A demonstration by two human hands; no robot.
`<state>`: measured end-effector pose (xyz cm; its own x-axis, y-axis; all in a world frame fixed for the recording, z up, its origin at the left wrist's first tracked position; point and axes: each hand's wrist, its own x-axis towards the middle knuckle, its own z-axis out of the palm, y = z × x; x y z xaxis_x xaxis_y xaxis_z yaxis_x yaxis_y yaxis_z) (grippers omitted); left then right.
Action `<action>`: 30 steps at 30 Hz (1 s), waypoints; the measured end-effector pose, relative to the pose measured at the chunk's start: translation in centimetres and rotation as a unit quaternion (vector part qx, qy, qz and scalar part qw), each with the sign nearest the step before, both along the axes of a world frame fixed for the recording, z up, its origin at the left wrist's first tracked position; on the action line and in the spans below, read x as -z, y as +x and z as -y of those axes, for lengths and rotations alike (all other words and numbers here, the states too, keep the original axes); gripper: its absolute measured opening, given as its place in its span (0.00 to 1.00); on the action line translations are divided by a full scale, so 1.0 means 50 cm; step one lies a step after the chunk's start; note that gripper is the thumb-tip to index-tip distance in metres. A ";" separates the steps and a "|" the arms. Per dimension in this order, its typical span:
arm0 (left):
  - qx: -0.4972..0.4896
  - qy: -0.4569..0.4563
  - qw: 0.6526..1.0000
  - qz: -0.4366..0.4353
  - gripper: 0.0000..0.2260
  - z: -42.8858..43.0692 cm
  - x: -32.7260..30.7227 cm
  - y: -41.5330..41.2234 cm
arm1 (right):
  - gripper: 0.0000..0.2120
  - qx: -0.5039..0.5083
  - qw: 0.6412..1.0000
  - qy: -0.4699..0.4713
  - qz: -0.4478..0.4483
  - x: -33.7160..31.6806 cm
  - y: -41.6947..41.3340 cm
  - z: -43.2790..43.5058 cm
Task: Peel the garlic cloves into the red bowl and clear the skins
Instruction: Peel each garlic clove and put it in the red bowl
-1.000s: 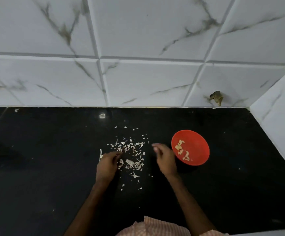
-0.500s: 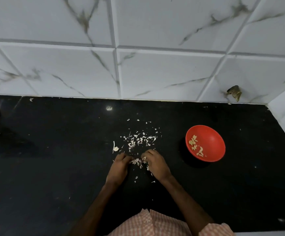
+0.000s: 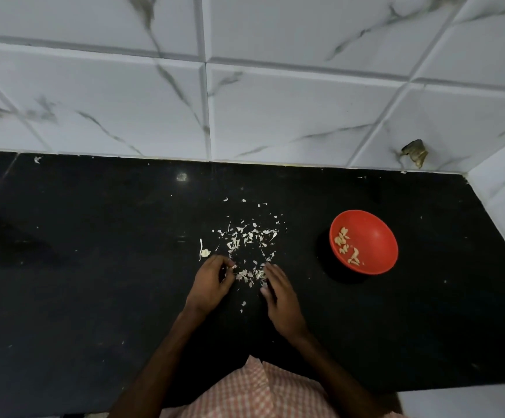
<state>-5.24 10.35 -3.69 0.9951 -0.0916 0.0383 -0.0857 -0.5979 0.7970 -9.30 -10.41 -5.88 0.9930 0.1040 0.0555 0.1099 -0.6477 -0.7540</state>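
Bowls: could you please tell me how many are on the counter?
1: the red bowl stands on the counter, right of the skins and the right hand. No other shows.

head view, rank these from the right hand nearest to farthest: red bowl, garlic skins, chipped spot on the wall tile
From the right hand:
1. garlic skins, on the counter just left of its fingers.
2. red bowl, to the right and a bit farther back.
3. chipped spot, on the back wall tile, far right.
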 end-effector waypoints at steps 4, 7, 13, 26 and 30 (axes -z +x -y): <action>-0.029 -0.053 0.998 -0.020 0.05 0.000 0.005 0.001 | 0.22 -0.092 0.995 -0.024 -0.001 -0.017 0.033 -0.036; -0.047 -0.104 0.992 -0.056 0.08 -0.005 -0.002 0.003 | 0.16 0.002 0.998 0.028 0.051 -0.046 0.062 -0.059; -0.043 -0.150 0.987 -0.043 0.12 0.002 -0.041 0.007 | 0.04 0.024 0.996 0.058 0.062 -0.092 0.107 -0.079; -0.015 -0.077 0.997 -0.024 0.07 0.014 -0.087 -0.001 | 0.06 -0.068 0.997 0.030 0.026 -0.142 0.109 -0.079; -0.020 -0.065 0.996 -0.058 0.06 0.021 -0.097 0.000 | 0.05 -0.059 0.992 0.109 -0.024 -0.162 0.114 -0.073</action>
<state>-5.23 9.31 1.17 0.9963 -0.0533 -0.0673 0.0326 -0.4908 0.8707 -3.61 -6.75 2.24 0.9767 0.2103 0.0420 0.1354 -0.4531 -0.8811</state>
